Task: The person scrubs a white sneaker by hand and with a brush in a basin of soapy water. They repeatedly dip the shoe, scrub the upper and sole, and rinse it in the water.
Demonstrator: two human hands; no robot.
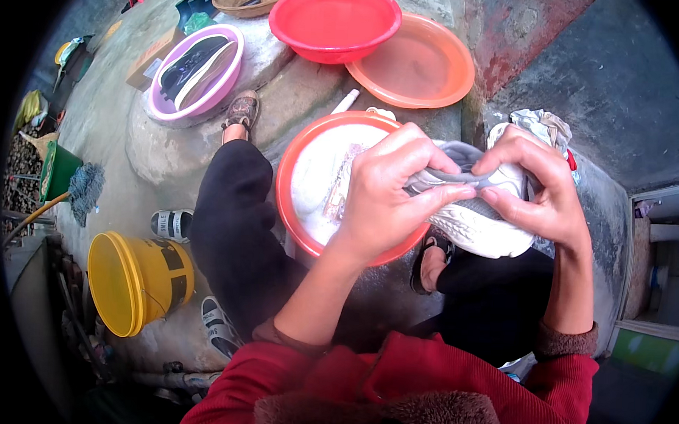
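Between my two hands is a grey and white sneaker (478,226), its pale sole turned partly towards me. My left hand (383,185) pinches the grey fabric by the shoe's opening between thumb and fingers. From the other side, my right hand (537,181) grips the same edge, with both thumbtips close together. Below and left of the shoe, an orange basin (286,204) holds white suds and a partly covered item (340,189) that I cannot make out. My left hand and forearm overlap the basin's right part.
Beyond are a red basin (336,18) and an orange basin of water (420,62). Insoles (195,63) lie in a purple basin (157,99) at the upper left. A yellow bucket (137,283), slippers (171,224) and a mop (85,189) are on the left. Crumpled cloths (542,127) lie right.
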